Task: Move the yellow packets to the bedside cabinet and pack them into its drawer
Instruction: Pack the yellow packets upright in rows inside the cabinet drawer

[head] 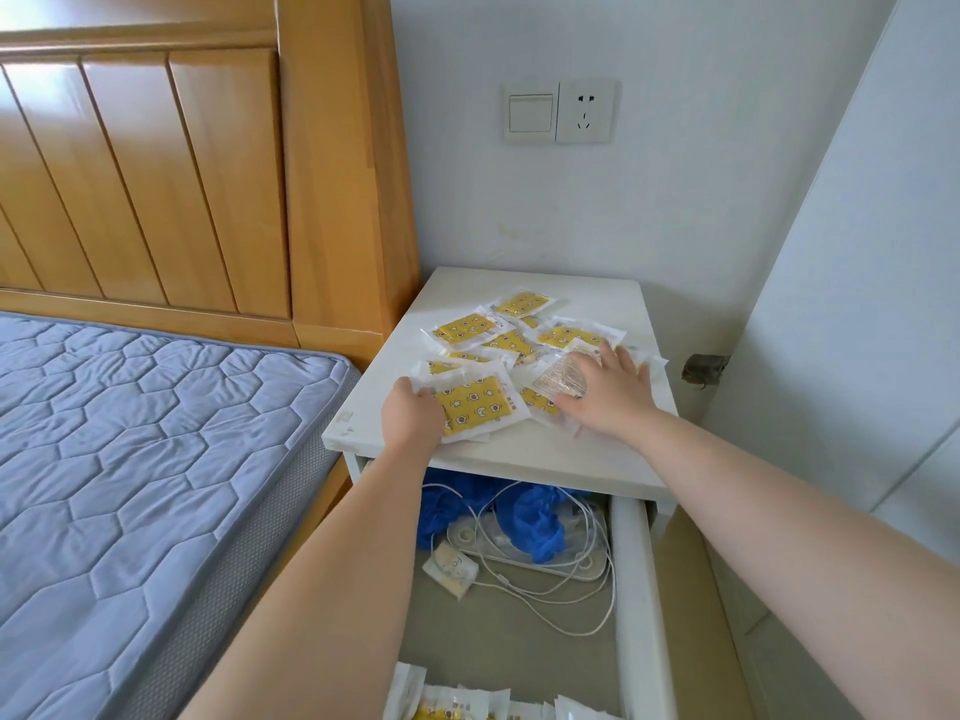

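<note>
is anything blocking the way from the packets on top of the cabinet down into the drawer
Nothing visible does. The drawer is pulled out below the yellow packets, and the middle of its floor is bare. The blue cloth and white cables lie toward its back.

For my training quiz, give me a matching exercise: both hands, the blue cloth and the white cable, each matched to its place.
1 left hand
2 right hand
3 blue cloth
4 white cable

A bunched at the back of the drawer
B flat on the packet pile
C looped across the drawer floor
D grips a yellow packet at the cabinet top's front edge

Pairs: 1-D, 2-B, 3-A, 4-C
</note>
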